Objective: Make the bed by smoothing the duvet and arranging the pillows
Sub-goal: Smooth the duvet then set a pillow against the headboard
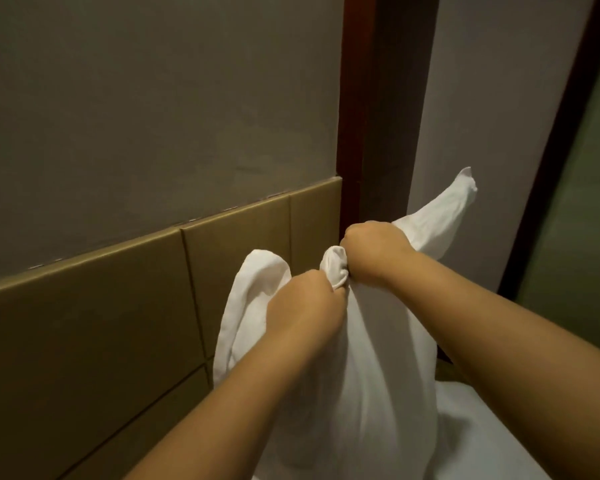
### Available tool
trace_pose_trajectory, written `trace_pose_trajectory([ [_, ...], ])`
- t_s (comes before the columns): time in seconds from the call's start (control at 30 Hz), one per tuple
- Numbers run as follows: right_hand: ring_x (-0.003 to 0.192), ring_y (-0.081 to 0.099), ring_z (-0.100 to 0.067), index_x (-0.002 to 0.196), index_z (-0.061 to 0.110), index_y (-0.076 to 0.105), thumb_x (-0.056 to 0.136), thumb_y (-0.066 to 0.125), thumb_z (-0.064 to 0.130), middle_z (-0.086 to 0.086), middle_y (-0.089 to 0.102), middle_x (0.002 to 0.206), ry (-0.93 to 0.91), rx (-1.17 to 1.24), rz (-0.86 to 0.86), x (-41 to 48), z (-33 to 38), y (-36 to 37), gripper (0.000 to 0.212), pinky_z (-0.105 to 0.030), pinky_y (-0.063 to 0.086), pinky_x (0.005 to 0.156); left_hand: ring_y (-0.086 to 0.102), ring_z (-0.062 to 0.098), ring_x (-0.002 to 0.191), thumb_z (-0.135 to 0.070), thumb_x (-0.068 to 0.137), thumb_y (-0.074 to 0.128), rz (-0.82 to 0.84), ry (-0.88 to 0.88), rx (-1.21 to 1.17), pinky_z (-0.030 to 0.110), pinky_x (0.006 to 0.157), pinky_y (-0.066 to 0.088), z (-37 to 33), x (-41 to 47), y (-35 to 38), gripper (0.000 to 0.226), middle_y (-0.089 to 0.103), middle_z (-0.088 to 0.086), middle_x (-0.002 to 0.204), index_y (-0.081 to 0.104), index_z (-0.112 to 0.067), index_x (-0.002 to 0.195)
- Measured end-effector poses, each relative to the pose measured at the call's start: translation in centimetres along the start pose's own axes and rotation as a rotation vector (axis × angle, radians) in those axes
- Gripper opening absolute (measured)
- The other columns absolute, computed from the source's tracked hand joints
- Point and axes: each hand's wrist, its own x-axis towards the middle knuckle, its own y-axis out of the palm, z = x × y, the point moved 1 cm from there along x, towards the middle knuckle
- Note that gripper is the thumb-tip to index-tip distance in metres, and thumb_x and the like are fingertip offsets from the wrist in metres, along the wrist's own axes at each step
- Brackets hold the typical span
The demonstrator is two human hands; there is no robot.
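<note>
Against the tan tiled wall [118, 306], we are pinching the white fabric pillow [378, 341] with left hand [305, 299] and right hand [374, 244]; both grips are clenching its top edge, best kept level while shaking.

A bedroom, likely in a hotel or a home — the signs are few but plain. White bed linen [371, 358] is bunched up in the foreground, with more white bedding [492, 431] lying flat below it at the lower right. Behind runs a padded tan headboard [118, 306] of stitched panels, set against a plain grey wall [153, 98]. A dark wooden post [378, 116] stands upright beside the headboard — trim or a frame, it is hard to tell which. The light is dim and warm.
</note>
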Motion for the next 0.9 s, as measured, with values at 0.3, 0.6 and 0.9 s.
trace_pose_trajectory([
  [0.3,0.108,0.046,-0.024,0.114,0.015,0.065,0.092,0.056,0.017,-0.007,0.054,0.115,-0.026,-0.043,-0.066,3.8,-2.7,12.1,0.023,-0.033,0.041,0.090,0.060,0.025,0.102,-0.037,0.096,0.041,0.045,-0.006,-0.057,0.035,0.085,0.051,3.3,7.4,13.1,0.035,0.063,0.006,0.116,0.051,-0.018,0.124],
  [0.6,0.104,0.060,-0.033,0.124,0.014,0.044,0.101,0.035,0.026,-0.016,0.060,0.118,0.359,0.666,0.148,6.6,-1.0,17.6,0.028,-0.041,0.051,0.086,0.056,0.022,0.083,-0.026,0.097,0.046,0.174,0.278,0.161,0.034,0.071,0.042,6.3,11.8,13.0,0.014,0.056,0.005,0.098,0.035,-0.019,0.100],
  [0.9,0.118,0.051,-0.024,0.114,0.036,0.050,0.099,0.030,0.043,-0.004,0.050,0.135,0.220,0.933,-0.004,12.1,2.4,14.3,0.026,-0.044,0.043,0.104,0.062,0.026,0.097,-0.038,0.091,0.055,-0.254,0.030,0.230,0.039,0.084,0.040,8.8,15.0,8.2,0.030,0.063,0.003,0.107,0.040,-0.019,0.108],
])
